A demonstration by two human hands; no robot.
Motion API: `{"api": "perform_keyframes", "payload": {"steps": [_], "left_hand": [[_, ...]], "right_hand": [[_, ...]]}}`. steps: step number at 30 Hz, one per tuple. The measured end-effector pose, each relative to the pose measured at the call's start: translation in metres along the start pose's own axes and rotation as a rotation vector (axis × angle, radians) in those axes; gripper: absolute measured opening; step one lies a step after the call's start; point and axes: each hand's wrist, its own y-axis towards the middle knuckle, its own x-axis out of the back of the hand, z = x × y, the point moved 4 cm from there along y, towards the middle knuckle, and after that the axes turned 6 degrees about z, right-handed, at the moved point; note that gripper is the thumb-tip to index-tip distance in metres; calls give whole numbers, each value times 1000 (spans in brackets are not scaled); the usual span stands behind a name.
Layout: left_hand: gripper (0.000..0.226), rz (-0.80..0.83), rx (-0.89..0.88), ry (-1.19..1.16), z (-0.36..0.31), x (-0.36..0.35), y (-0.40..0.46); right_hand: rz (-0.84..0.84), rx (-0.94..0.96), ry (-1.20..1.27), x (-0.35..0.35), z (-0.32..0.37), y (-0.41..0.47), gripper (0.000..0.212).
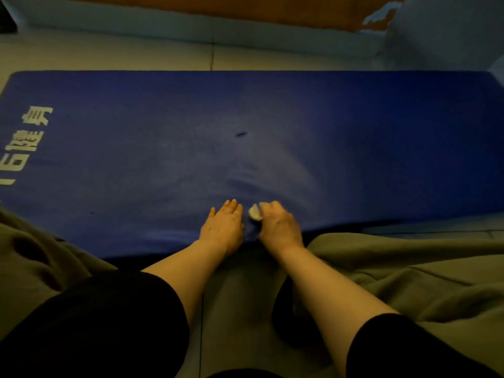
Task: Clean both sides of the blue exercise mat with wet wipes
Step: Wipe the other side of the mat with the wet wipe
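Fingers of right hand [278, 227] curled round wadded wet wipe [255, 212], left hand [223, 227] flat alongside; blue exercise mat [354, 132] running crosswise, unwiped expanse ahead.

Two bare forearms reach forward from black sleeves pushed up near the elbows, converging toward the near edge of the mat. The left hand [222, 227] lies palm down and flat, fingers straight and together, pointing away from the body. Just beside it, almost touching, the right hand [278, 226] is curled, knuckles up, its fingers bent around a small pale wad at the fingertips. Both wrists sit low, at the near edge.
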Motion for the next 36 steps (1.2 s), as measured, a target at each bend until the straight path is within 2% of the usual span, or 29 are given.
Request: {"api": "perform_keyframes", "payload": {"steps": [3, 5, 7, 10, 12, 18, 20, 25, 28, 33, 36], "left_hand": [[57, -21, 8, 2, 1, 0, 2], [57, -30, 13, -18, 1, -1, 4], [58, -26, 23, -35, 0, -2, 7], [60, -24, 31, -114, -1, -3, 9], [61, -24, 37, -145, -1, -3, 9], [59, -51, 42, -98, 1, 0, 9], [59, -57, 40, -77, 4, -3, 10], [62, -73, 51, -141, 7, -4, 14], [61, -73, 84, -105, 8, 1, 14], [61, -64, 86, -82, 9, 9, 19], [62, -67, 88, -93, 10, 8, 27]], "right_hand": [[-152, -248, -2, 27, -44, 11, 24], [-197, -323, 9, 35, -50, 13, 22], [-161, -236, 40, 26, -28, 14, 24], [-1, 38, 23, -6, 21, 14, 20], [52, 101, -32, -12, 25, 19, 21], [-163, -286, -12, 34, -59, 45, 22], [-159, -253, 13, 31, -44, 42, 24], [47, 102, 54, -15, 24, 33, 14], [7, 42, 22, -5, 3, 48, 16], [-182, -268, 34, 27, -50, 67, 20], [-119, -122, 99, 8, -12, 65, 23]]}}
